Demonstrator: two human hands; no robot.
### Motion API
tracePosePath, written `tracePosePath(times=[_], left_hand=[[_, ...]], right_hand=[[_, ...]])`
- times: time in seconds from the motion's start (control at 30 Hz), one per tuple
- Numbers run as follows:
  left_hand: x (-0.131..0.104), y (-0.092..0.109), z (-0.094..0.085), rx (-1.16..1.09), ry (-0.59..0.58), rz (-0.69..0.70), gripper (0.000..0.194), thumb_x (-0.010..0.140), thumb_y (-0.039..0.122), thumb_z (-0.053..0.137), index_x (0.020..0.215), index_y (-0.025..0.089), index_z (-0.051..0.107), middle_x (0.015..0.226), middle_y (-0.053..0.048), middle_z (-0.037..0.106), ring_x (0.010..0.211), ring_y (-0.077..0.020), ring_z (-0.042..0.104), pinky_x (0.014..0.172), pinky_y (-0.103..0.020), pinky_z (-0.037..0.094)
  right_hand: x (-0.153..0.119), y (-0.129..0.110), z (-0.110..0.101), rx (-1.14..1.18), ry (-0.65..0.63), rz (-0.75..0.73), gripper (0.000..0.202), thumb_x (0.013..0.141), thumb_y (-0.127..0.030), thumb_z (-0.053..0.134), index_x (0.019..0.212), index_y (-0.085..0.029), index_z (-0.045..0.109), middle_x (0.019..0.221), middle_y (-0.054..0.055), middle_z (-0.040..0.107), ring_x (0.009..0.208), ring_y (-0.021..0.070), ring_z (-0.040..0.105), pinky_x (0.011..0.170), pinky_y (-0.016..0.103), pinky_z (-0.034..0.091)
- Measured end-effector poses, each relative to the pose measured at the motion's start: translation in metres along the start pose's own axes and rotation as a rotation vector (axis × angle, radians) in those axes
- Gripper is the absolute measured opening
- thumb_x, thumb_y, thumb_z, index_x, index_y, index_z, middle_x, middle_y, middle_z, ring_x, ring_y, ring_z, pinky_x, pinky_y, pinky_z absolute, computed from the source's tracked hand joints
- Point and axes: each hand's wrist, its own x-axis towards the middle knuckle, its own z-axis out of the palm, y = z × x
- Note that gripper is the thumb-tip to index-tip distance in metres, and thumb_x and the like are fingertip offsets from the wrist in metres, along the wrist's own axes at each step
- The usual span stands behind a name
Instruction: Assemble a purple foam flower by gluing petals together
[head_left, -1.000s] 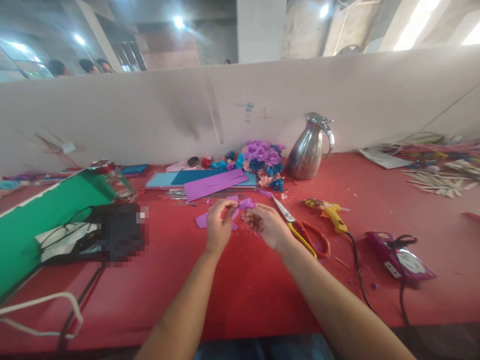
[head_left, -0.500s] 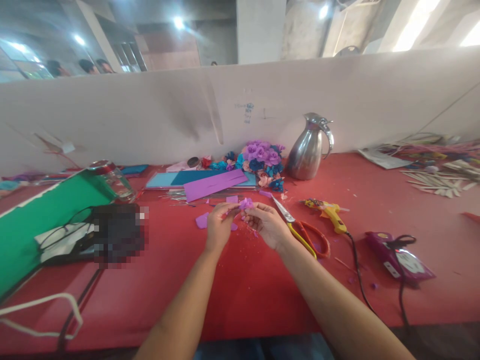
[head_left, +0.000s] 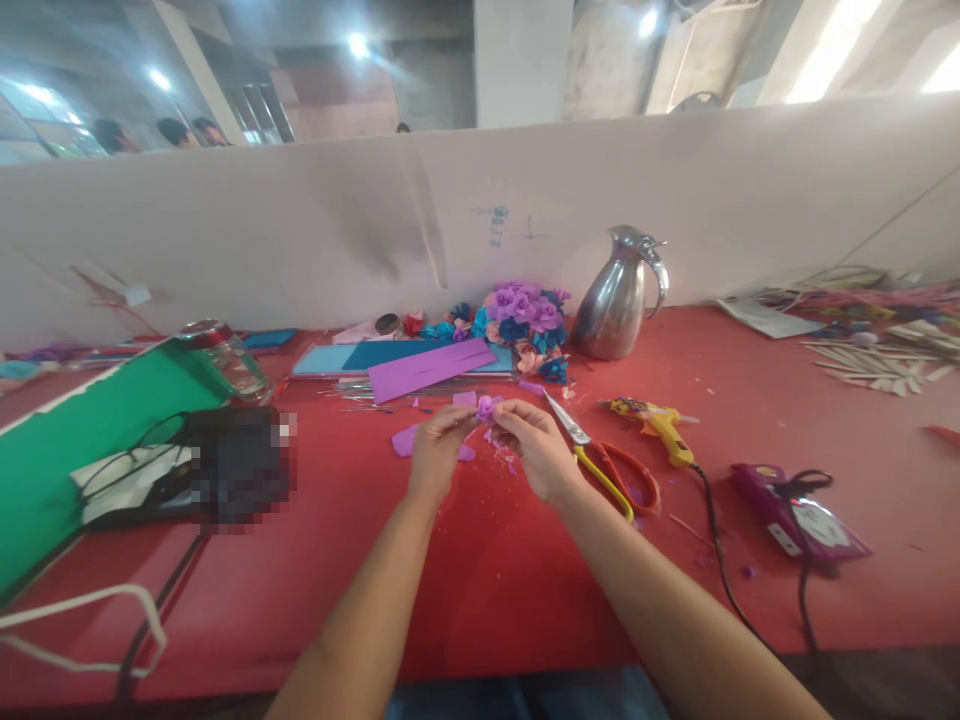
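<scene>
Between my two hands is a small purple paper flower (head_left: 485, 406), held above the red table. My left hand (head_left: 439, 445) pinches it from the left, fingers closed. From the right, the fingertips of my right hand (head_left: 534, 440) are closed on its petals. Purple paper pieces (head_left: 405, 440) lie beside and beneath my left hand, with small purple scraps below the flower. Large scissors (head_left: 600, 455) with red and yellow handles lie just right of my right hand, blades pointing up and left. A purple paper strip (head_left: 431, 370) rests on blue sheets behind the hands.
A bunch of finished paper flowers (head_left: 525, 315) and a steel jug (head_left: 619, 295) stand at the back. Right are a yellow glue gun (head_left: 664, 430) and a magenta box (head_left: 799, 510) with cords. A glass jar (head_left: 229, 365), a black bag (head_left: 240, 465) and a green board (head_left: 97, 440) are left.
The purple flower has turned and shifted slightly left, so its rolled centre shows more plainly. My right hand has moved a little left and up with it; my left hand stays nearly in place.
</scene>
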Motion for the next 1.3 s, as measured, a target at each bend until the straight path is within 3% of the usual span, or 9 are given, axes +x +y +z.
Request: tracePosePath(times=[0.2,0.43,0.73,1.0,1.3], left_hand=[[-0.0008,0.0031,0.0024,-0.02,-0.016,-0.025,0.02,0.066,0.033,0.074,0.082,0.021,0.077,0.084,-0.004,0.073,0.08,-0.0185,0.062,0.078,-0.031,0.045],[-0.0002,-0.0001,0.0019,-0.049,-0.001,-0.053,0.018,0.066,0.03,0.074,0.081,0.021,0.077,0.079,-0.002,0.072,0.076,-0.0168,0.061,0.073,-0.029,0.044],[-0.0004,0.0038,0.003,-0.081,0.031,0.013,0.011,0.063,0.027,0.076,0.072,0.022,0.076,0.077,-0.001,0.069,0.076,-0.0164,0.061,0.078,-0.032,0.046],[0.0007,0.0003,-0.0012,0.017,0.061,0.136,0.008,0.067,0.025,0.073,0.075,0.024,0.076,0.082,-0.001,0.07,0.081,-0.0171,0.062,0.081,-0.032,0.046],[0.0035,-0.0059,-0.0055,0.071,0.048,0.202,0.009,0.071,0.026,0.071,0.079,0.025,0.076,0.084,-0.001,0.07,0.083,-0.0175,0.063,0.081,-0.032,0.048]], right_hand=[[0.0014,0.0033,-0.0008,0.02,0.005,-0.006,0.031,0.063,-0.049,0.076,0.066,-0.02,0.065,0.061,-0.002,0.06,0.058,0.0109,0.048,0.06,0.026,0.035],[0.0005,0.0047,-0.0017,0.107,-0.056,0.025,0.025,0.065,-0.042,0.076,0.065,-0.019,0.066,0.061,-0.002,0.06,0.059,0.0107,0.05,0.059,0.025,0.035],[-0.0026,0.0031,0.0004,-0.052,-0.051,0.008,0.023,0.068,-0.04,0.074,0.064,-0.019,0.066,0.062,-0.001,0.063,0.055,0.0097,0.047,0.055,0.025,0.031],[-0.0018,0.0015,0.0014,0.072,-0.05,0.079,0.016,0.059,-0.028,0.079,0.065,-0.019,0.067,0.06,-0.003,0.062,0.055,0.008,0.048,0.056,0.023,0.032],[-0.0031,-0.005,0.0012,0.227,-0.098,0.208,0.014,0.058,-0.023,0.074,0.065,-0.018,0.063,0.059,-0.003,0.061,0.057,0.0086,0.051,0.056,0.021,0.035]])
